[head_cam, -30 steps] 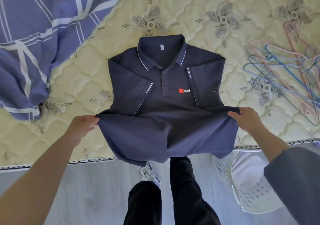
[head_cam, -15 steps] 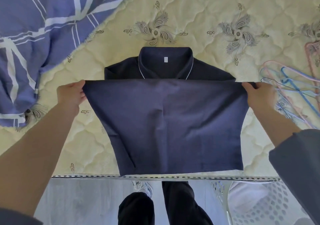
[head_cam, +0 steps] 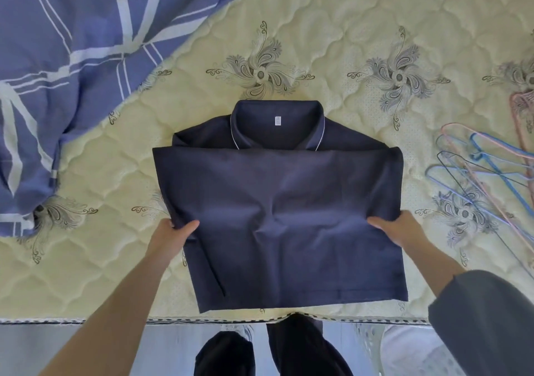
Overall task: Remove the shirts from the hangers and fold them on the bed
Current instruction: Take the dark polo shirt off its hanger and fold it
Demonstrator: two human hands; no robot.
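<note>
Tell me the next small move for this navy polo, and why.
Probably fold the near half up toward the collar: the navy polo lies hem-to-collar on the mattress, and the left hand and right hand pinch its side edges at mid-height.

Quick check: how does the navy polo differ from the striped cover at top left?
The navy polo is solid dark; the striped cover is lighter blue with white lines. The navy polo is folded flat, collar showing; the striped cover lies bunched. The left hand and right hand grip the polo's sides; the cover is untouched. Both lie on the mattress.
</note>
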